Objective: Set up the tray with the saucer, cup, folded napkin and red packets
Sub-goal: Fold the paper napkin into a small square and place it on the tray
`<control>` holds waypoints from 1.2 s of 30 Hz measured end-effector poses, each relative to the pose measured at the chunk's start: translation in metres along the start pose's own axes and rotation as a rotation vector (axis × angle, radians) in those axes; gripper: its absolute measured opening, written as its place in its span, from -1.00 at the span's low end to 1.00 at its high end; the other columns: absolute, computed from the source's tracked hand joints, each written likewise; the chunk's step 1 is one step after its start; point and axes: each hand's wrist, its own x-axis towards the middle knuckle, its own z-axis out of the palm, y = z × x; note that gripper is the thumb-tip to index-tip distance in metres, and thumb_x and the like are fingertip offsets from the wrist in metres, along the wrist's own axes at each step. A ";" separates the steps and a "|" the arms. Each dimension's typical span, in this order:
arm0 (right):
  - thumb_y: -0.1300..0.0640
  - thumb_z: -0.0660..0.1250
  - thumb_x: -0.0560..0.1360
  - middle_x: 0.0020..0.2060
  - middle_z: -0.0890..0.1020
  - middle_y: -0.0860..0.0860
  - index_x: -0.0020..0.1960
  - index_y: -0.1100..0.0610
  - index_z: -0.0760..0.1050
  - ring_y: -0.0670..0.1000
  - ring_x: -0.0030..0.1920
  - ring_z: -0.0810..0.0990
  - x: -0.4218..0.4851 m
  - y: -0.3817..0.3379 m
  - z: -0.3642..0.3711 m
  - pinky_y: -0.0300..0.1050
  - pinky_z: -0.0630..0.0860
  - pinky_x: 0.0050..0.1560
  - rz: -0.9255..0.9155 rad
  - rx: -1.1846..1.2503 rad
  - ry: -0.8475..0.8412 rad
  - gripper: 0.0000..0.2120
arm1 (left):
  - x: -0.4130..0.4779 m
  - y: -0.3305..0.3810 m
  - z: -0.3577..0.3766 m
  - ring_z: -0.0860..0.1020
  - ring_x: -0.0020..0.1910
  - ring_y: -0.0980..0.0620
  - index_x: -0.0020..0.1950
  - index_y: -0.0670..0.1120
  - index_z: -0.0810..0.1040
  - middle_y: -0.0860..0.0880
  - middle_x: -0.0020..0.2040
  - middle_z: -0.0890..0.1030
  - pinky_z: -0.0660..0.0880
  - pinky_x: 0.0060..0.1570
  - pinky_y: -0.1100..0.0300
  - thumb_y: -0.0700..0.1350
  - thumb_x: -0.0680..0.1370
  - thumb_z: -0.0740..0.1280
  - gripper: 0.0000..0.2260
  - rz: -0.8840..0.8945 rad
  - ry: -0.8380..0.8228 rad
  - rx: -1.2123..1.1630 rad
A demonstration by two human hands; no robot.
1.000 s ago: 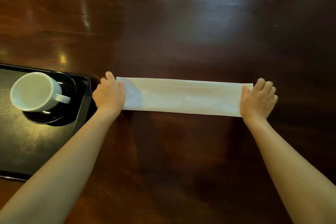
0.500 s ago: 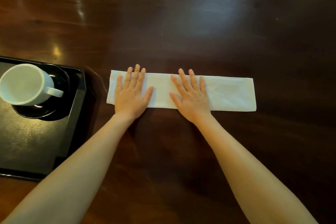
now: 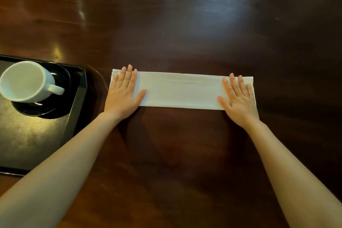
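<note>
Two steps done: white ceramic cup [image 3: 25, 81] on black round saucer [image 3: 55, 109] in black rectangular tray [image 3: 77, 105], far left. Left hand [image 3: 123, 95], right hand [image 3: 238, 99] spread flat, pressing long white folded napkin [image 3: 181, 90] on dark wooden bench [image 3: 185, 24]. Red packets unseen.

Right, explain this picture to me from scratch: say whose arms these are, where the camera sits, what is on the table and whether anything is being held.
There is no machine here. The two bare arms belong to a person, and the single camera is worn on that person's head, looking forward and down, so you see the scene as they do.

The surface is a dark, glossy wooden table. A white napkin, folded into a long strip, lies across its middle. The left hand presses flat on one end and the right hand presses flat on the other, fingers spread. Neither hand grips anything; they only hold the strip down.

At the left edge sits a black tray. On it a white cup stands on a dark saucer, handle pointing towards the napkin. No red packets are in view.
</note>
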 end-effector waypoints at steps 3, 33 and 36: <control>-0.04 0.19 0.56 0.53 -0.15 -0.11 0.53 -0.01 -0.08 -0.11 0.50 -0.27 -0.010 0.017 -0.015 -0.07 -0.27 0.47 -0.085 0.251 -0.077 -0.34 | -0.007 -0.012 -0.004 -0.35 0.47 0.12 0.50 0.03 -0.21 0.04 0.52 -0.24 -0.38 0.42 0.05 0.29 0.51 -0.15 -0.36 0.213 -0.042 -0.012; 0.07 0.27 0.53 0.00 0.62 -0.01 0.06 0.09 0.52 -0.04 0.03 0.59 -0.078 0.045 -0.094 -0.11 0.52 0.01 0.386 1.067 -0.106 -0.85 | -0.035 -0.038 -0.110 0.64 -0.35 0.18 0.00 -0.08 0.57 0.08 -0.31 0.69 0.56 -0.39 0.33 -0.09 0.54 0.30 -0.89 -0.399 -0.192 -1.257; 0.08 0.22 0.57 0.04 0.57 0.00 0.24 0.13 0.45 0.01 0.07 0.55 -0.072 0.037 -0.086 -0.05 0.52 0.01 0.542 1.075 -0.093 -0.73 | -0.029 -0.029 -0.097 0.65 -0.32 0.10 0.07 -0.15 0.55 0.00 -0.24 0.69 0.59 -0.36 0.24 -0.12 0.56 0.27 -0.84 -0.516 -0.248 -1.285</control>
